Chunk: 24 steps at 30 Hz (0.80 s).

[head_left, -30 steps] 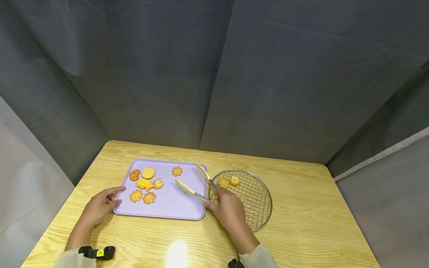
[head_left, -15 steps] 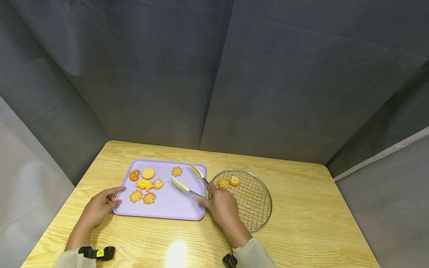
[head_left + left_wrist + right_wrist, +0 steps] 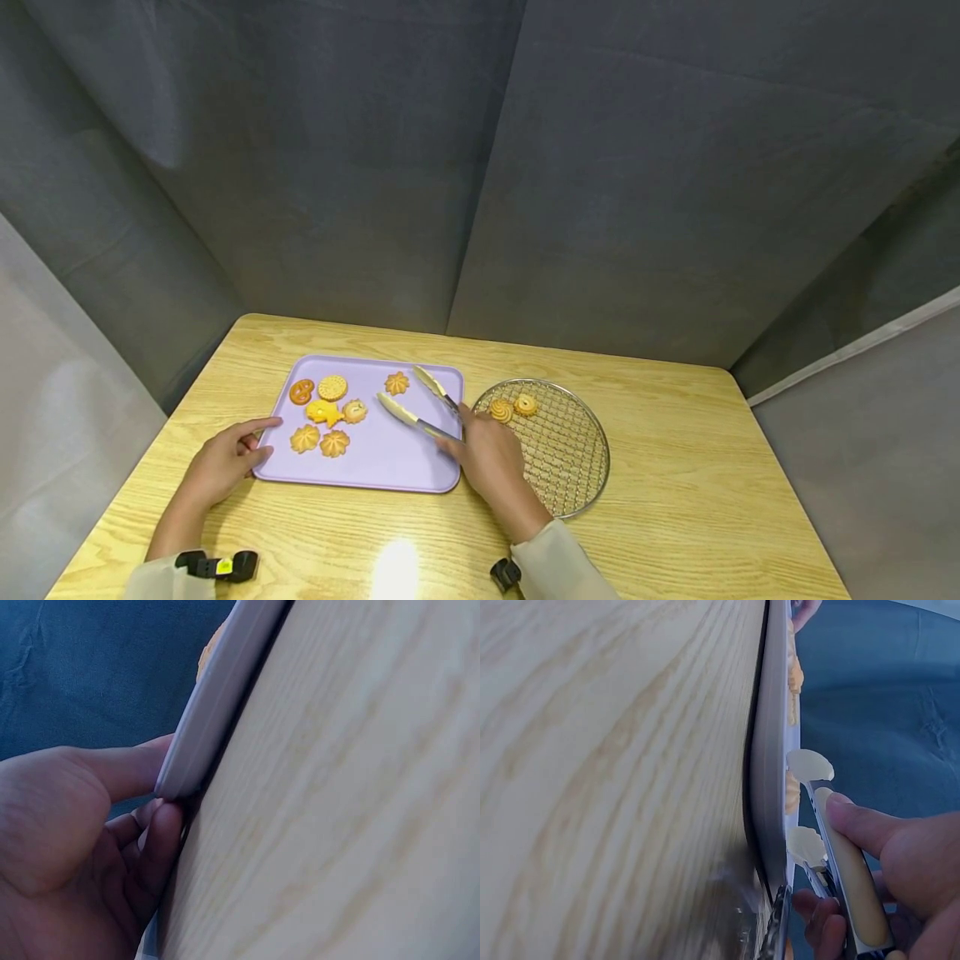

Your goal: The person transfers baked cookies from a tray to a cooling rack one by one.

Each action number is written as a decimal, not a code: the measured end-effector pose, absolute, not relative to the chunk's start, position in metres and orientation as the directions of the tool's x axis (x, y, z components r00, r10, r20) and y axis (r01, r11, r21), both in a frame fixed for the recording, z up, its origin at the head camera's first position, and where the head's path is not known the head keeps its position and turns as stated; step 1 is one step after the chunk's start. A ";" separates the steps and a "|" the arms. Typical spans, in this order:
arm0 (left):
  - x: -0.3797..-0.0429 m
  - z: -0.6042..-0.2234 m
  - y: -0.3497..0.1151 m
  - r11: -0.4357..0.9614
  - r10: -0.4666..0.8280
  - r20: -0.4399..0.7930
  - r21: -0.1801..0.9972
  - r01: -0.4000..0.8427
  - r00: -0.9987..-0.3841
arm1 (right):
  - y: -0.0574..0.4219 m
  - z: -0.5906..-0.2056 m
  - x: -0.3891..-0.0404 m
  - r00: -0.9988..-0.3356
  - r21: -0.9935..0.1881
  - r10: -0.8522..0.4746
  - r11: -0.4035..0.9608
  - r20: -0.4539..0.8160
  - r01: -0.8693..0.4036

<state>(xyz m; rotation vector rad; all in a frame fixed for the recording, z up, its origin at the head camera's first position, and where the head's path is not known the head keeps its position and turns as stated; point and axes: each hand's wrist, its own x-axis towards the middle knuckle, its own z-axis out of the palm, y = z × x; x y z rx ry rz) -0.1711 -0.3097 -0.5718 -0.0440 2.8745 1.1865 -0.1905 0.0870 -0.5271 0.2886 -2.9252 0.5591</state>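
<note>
My right hand (image 3: 491,458) holds a pair of tongs (image 3: 427,429) with pale tips and metal arms. The tongs are spread apart over the right part of a lilac tray (image 3: 390,475), their tips near a flower-shaped cookie (image 3: 397,383). In the right wrist view, my thumb lies along one beige handle (image 3: 855,885), fingers under the other arm. My left hand (image 3: 221,462) pinches the tray's left edge, with thumb and fingers on either side of the rim in the left wrist view. Left on the tray lie a pretzel (image 3: 302,392), a round cookie (image 3: 332,387), a fish-shaped cookie (image 3: 323,413) and several others.
Right of the tray stands a round wire rack (image 3: 573,450) bearing a swirl cookie (image 3: 501,410) and a ring-like cookie (image 3: 525,405); my right hand covers its left side. Both stand on a wooden table (image 3: 697,483), with grey curtains (image 3: 600,208) behind and at the sides.
My right hand has moved left with the spread tongs, bringing the tips further over the tray towards the lone flower-shaped cookie. My left hand stays at the tray's edge.
</note>
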 end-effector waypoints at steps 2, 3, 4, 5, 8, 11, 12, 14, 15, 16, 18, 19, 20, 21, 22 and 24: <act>-0.171 -0.571 -0.309 0.709 -0.014 -0.043 0.704 -0.040 -0.999 | 0.085 -0.528 -0.191 -0.970 -0.334 -0.164 0.917 0.182 -0.218; -0.171 -0.571 -0.309 0.710 -0.015 -0.043 0.703 -0.041 -0.999 | 0.084 -0.528 -0.192 -0.969 -0.326 -0.166 0.920 0.185 -0.219; -0.171 -0.571 -0.309 0.711 -0.015 -0.043 0.702 -0.041 -0.999 | 0.083 -0.528 -0.192 -0.967 -0.317 -0.167 0.922 0.190 -0.222; -0.171 -0.570 -0.309 0.710 -0.016 -0.043 0.703 -0.042 -0.999 | 0.083 -0.528 -0.193 -0.966 -0.303 -0.172 0.926 0.195 -0.226; -0.170 -0.569 -0.309 0.710 -0.013 -0.039 0.703 -0.037 -0.999 | 0.081 -0.528 -0.194 -0.959 -0.269 -0.185 0.933 0.214 -0.240; -0.170 -0.568 -0.309 0.708 -0.013 -0.039 0.705 -0.037 -0.999 | 0.079 -0.527 -0.196 -0.954 -0.239 -0.197 0.938 0.224 -0.250; -0.170 -0.568 -0.309 0.708 -0.012 -0.040 0.705 -0.036 -0.999 | 0.078 -0.526 -0.197 -0.954 -0.235 -0.199 0.939 0.222 -0.250; -0.170 -0.568 -0.309 0.707 -0.010 -0.040 0.706 -0.036 -0.999 | 0.077 -0.525 -0.198 -0.956 -0.222 -0.201 0.943 0.214 -0.248; -0.170 -0.568 -0.309 0.707 -0.011 -0.042 0.706 -0.038 -0.999 | 0.076 -0.525 -0.199 -0.959 -0.220 -0.198 0.945 0.202 -0.242; -0.170 -0.568 -0.309 0.707 -0.009 -0.039 0.706 -0.034 -0.999 | 0.075 -0.525 -0.200 -0.962 -0.215 -0.195 0.948 0.189 -0.234; -0.170 -0.568 -0.309 0.707 -0.009 -0.039 0.707 -0.034 -0.999 | 0.073 -0.524 -0.202 -0.969 -0.204 -0.188 0.954 0.158 -0.218; -0.170 -0.568 -0.309 0.707 -0.008 -0.037 0.706 -0.032 -0.999 | 0.072 -0.523 -0.202 -0.972 -0.200 -0.185 0.956 0.146 -0.212; -0.170 -0.568 -0.309 0.708 -0.007 -0.037 0.706 -0.031 -0.999 | 0.071 -0.523 -0.203 -0.975 -0.198 -0.181 0.959 0.131 -0.205; -0.169 -0.567 -0.309 0.709 -0.009 -0.038 0.705 -0.033 -0.999 | 0.070 -0.523 -0.204 -0.977 -0.196 -0.178 0.960 0.120 -0.199; -0.169 -0.567 -0.309 0.708 -0.010 -0.037 0.705 -0.033 -0.999 | 0.069 -0.523 -0.205 -0.978 -0.192 -0.177 0.962 0.112 -0.196; -0.169 -0.567 -0.309 0.709 -0.011 -0.038 0.705 -0.034 -0.999 | 0.067 -0.522 -0.206 -0.978 -0.193 -0.178 0.962 0.104 -0.196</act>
